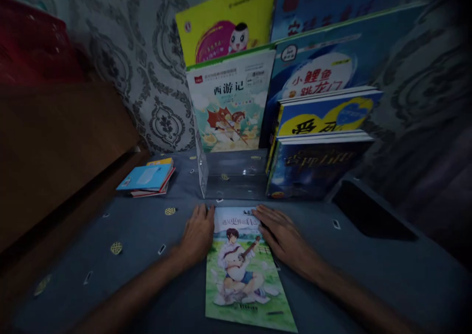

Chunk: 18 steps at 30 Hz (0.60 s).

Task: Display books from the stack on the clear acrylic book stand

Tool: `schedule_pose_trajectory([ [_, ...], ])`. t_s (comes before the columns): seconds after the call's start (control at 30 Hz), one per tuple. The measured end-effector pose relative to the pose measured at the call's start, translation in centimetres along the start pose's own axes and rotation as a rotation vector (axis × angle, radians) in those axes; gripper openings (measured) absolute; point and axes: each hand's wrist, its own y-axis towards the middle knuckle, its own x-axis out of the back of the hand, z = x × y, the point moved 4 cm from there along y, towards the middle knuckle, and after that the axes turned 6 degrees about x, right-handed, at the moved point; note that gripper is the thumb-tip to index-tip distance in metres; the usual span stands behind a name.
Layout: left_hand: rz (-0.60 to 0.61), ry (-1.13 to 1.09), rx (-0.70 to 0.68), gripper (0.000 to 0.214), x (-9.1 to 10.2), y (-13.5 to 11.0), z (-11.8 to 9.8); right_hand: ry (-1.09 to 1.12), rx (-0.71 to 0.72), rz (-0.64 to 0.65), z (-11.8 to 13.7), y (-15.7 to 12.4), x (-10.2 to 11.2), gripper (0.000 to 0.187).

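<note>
From my head camera, a thin paperback with a green-and-pale-blue cover showing a seated guitar player (243,275) lies face up on the blue-grey patterned tablecloth (140,223), just before a clear plastic rack (236,187). My left hand (198,231) rests at its upper left edge, fingers bent; I cannot tell whether they grip. My right hand (282,230) reaches over its upper right edge, thumb apart from fingers. Upright books (232,98) fill the rack's other compartments; a small stack of blue-topped books (147,176) lies left.
</note>
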Motion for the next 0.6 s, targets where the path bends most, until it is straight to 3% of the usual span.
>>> schedule_pose_trajectory([
  [0.27, -0.038, -0.008, 0.001, 0.034, 0.0, 2.7, 0.3, -0.026, -0.025, 0.003, -0.6, 1.1, 0.4, 0.044],
  [0.4, -0.062, 0.08, -0.01, 0.029, 1.0, 2.1, 0.1, 0.022, -0.042, 0.021, -1.1, 0.7, 0.0, 0.046],
  [0.6, -0.087, 0.18, -0.159, 0.023, 2.0, 0.4, -1.6, 0.128, -0.072, 0.084, -1.3, 0.7, 0.1, 0.049],
])
